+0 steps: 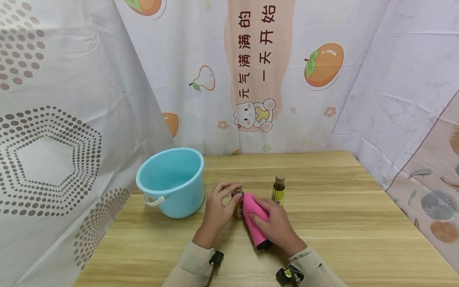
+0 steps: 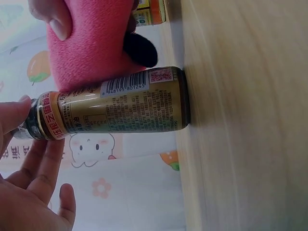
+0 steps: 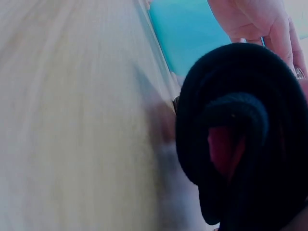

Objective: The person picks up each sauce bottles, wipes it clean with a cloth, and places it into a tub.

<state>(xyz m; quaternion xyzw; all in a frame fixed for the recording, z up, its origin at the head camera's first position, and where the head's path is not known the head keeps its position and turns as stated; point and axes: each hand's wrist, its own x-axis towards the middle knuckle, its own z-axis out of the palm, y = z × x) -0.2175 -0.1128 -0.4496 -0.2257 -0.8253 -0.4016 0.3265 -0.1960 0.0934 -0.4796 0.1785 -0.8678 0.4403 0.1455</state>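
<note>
I see the bottle point(image 2: 130, 106) upright on the table point(image 1: 322, 239), just left of the pink cloth point(image 1: 254, 223). I judge it stiff, smooth and probably breakable; the neck is a good place to hold, and there the left hand point(image 1: 218, 205) pinches it. The pink cloth seems soft and light; the right hand point(image 1: 277, 225) grips its side. A second bottle point(image 1: 278, 194) stands right, the bucket point(image 1: 184, 199) left.

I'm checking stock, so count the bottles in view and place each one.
2. A gold-labelled bottle stands with its top held by the left hand; a yellow-labelled bottle stands beyond the right hand. More could hide behind the bucket.
</note>
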